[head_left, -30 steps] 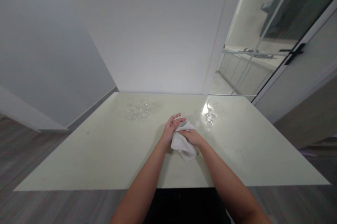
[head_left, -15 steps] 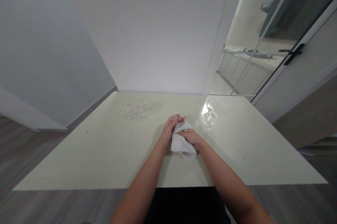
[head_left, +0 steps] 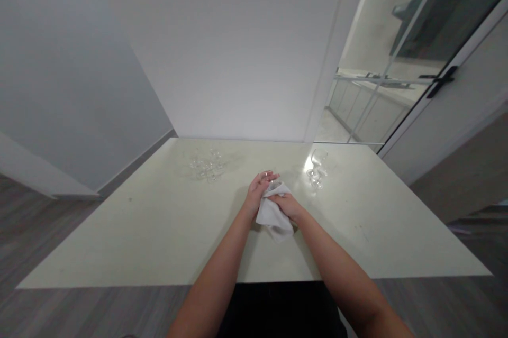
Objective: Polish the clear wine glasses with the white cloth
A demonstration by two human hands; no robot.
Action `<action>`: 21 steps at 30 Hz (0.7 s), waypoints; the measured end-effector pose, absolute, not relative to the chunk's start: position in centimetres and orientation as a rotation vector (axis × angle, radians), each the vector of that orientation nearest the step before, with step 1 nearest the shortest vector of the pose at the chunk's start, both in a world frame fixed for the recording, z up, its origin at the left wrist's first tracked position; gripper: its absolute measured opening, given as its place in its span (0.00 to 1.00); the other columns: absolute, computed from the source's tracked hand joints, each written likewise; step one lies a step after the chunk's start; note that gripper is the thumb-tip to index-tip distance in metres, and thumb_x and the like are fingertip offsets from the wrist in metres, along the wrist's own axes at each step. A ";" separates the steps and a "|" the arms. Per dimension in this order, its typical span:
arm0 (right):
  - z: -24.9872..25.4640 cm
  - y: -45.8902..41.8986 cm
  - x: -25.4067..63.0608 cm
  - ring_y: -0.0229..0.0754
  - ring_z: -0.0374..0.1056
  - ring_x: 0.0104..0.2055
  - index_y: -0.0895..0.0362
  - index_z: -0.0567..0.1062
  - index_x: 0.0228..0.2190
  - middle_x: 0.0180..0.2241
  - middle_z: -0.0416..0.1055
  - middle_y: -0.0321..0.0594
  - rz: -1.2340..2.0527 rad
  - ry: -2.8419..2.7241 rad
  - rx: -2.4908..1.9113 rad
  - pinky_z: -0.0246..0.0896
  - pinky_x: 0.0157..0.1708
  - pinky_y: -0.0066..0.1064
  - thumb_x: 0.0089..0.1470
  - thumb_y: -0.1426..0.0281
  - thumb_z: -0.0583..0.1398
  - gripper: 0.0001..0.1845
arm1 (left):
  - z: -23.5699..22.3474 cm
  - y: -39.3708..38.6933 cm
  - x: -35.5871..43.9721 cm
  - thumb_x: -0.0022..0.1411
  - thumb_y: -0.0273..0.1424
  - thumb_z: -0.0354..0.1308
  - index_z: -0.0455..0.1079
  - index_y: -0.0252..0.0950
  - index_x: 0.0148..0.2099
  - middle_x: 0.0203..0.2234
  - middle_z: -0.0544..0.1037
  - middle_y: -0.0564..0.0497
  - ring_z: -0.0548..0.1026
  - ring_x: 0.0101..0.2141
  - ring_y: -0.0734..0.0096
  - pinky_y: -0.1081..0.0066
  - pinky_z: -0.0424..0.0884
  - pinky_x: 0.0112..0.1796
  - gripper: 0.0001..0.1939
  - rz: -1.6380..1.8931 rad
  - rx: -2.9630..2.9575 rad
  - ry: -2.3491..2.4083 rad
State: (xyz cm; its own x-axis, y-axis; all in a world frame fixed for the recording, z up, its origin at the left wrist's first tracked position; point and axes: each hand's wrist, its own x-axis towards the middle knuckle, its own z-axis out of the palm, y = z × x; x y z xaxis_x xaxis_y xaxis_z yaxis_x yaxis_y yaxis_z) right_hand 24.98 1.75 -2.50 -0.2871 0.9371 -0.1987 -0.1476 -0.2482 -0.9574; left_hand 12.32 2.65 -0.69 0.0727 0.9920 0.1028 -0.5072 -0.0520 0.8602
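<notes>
Over the middle of the table, my left hand [head_left: 257, 193] curls around a clear glass [head_left: 274, 184], which is mostly covered by fingers and cloth. My right hand [head_left: 289, 206] grips a white cloth [head_left: 274, 220] and presses it against the glass. The cloth's loose end hangs down toward the table's front. On the left, a group of several clear stemmed glasses [head_left: 209, 164] stands near the back. To the right, clear stemmed glassware [head_left: 316, 171] stands in a bright reflection; its exact number is hard to make out.
The pale table [head_left: 159, 237] runs up to a white wall [head_left: 238, 63] at the back. Right of the wall is a glazed door [head_left: 381, 84] with a black handle [head_left: 442, 81]. Grey wood-look floor [head_left: 35, 221] lies beyond the table's left edge.
The cloth and my right hand have shifted very slightly, and the fingers of my left hand have moved a little on the glass. The other glasses stay where they were.
</notes>
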 end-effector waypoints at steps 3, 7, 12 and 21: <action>-2.1 1.8 25.0 0.40 0.70 0.33 0.56 0.78 0.29 0.29 0.78 0.35 1.569 -1.178 -1.068 0.66 0.38 0.32 0.38 0.64 0.68 0.13 | -0.8 2.7 12.6 0.40 0.40 0.75 0.75 0.36 0.46 0.36 0.80 0.49 0.77 0.36 0.68 0.69 0.72 0.41 0.30 1.495 1.009 0.844; -1.7 1.5 25.1 0.39 0.69 0.27 0.57 0.78 0.28 0.25 0.77 0.35 1.693 -1.007 -1.044 0.65 0.32 0.31 0.33 0.62 0.71 0.17 | -0.6 2.5 12.8 0.46 0.44 0.72 0.74 0.35 0.47 0.37 0.81 0.46 0.79 0.37 0.65 0.65 0.72 0.43 0.29 1.445 0.956 0.780; -1.2 1.6 25.4 0.42 0.72 0.28 0.58 0.78 0.30 0.26 0.78 0.38 1.725 -0.857 -0.998 0.67 0.32 0.32 0.35 0.59 0.72 0.20 | -0.2 2.3 12.5 0.47 0.46 0.71 0.73 0.35 0.50 0.42 0.81 0.43 0.79 0.42 0.61 0.65 0.72 0.45 0.31 1.484 0.881 0.670; -0.1 4.4 28.4 0.49 0.73 0.50 0.53 0.76 0.39 0.40 0.80 0.40 1.499 -0.485 -0.758 0.69 0.50 0.40 0.49 0.47 0.61 0.25 | 0.4 2.6 10.6 0.57 0.46 0.64 0.66 0.49 0.58 0.65 0.64 0.49 0.72 0.55 0.67 0.69 0.71 0.49 0.27 1.698 0.684 0.620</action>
